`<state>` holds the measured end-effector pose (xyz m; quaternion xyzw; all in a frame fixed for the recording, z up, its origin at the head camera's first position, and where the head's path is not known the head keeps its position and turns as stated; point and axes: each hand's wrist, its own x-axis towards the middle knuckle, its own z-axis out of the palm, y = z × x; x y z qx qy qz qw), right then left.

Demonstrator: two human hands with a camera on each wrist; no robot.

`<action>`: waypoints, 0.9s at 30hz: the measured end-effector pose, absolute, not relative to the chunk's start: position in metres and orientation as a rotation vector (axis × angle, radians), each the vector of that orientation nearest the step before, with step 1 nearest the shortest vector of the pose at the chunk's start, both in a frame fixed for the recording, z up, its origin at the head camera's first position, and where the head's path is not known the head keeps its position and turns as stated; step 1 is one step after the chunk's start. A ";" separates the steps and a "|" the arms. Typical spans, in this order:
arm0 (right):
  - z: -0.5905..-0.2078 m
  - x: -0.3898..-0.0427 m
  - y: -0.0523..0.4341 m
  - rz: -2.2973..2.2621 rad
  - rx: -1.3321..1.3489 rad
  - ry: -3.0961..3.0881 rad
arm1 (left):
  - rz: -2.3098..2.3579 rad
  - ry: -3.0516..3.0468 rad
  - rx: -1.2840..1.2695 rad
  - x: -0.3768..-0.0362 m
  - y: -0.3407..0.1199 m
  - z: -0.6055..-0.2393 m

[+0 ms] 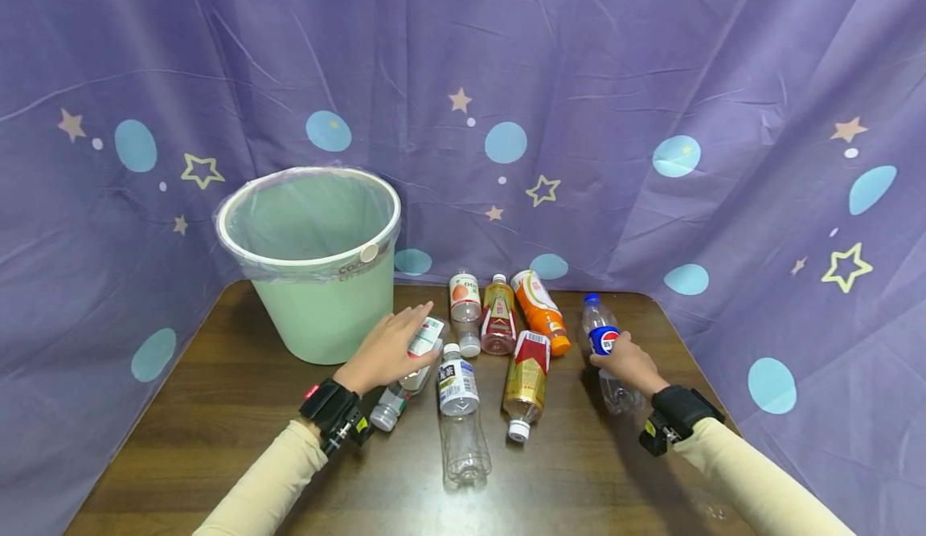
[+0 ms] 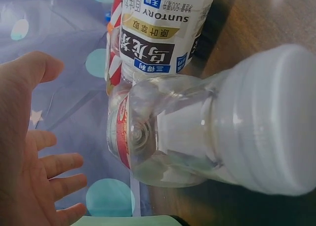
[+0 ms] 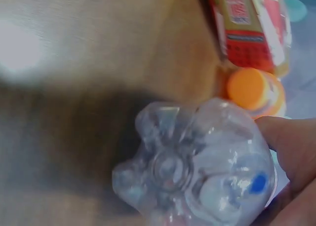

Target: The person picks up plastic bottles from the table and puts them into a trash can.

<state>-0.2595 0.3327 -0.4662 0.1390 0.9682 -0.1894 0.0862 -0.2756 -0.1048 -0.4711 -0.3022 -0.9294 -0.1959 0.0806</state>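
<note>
My right hand (image 1: 631, 363) grips a clear plastic bottle with a blue cap and blue label (image 1: 595, 317) at the table's right side. The right wrist view shows that bottle's lobed base (image 3: 173, 171) up close, with the thumb along its side. On the other side, my left hand (image 1: 391, 347) is over a clear bottle with a white-and-green label (image 1: 395, 401), partly hiding it. Its fingers (image 2: 61, 164) are extended and apart from the bottle in the left wrist view, where the pale cap (image 2: 276, 119) looms in front. An oolong tea bottle (image 1: 459, 387) lies just right of that hand.
A pale green bin (image 1: 329, 319) with a clear liner stands at the back left of the wooden table (image 1: 571, 472). Between the hands lie a peach-label bottle (image 1: 465, 299), two red-and-gold-label bottles (image 1: 498, 319) and an orange bottle (image 1: 538, 307). A purple curtain (image 1: 600, 62) hangs behind.
</note>
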 end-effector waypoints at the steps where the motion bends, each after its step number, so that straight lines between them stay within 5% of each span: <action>1: -0.461 -0.260 0.333 -0.582 0.406 2.895 | -0.589 -2.780 -0.903 -0.276 -0.105 -0.470; 27: -0.361 -0.276 0.291 -0.549 -0.178 3.241 | -0.472 -2.590 -0.958 -0.280 -0.083 -0.424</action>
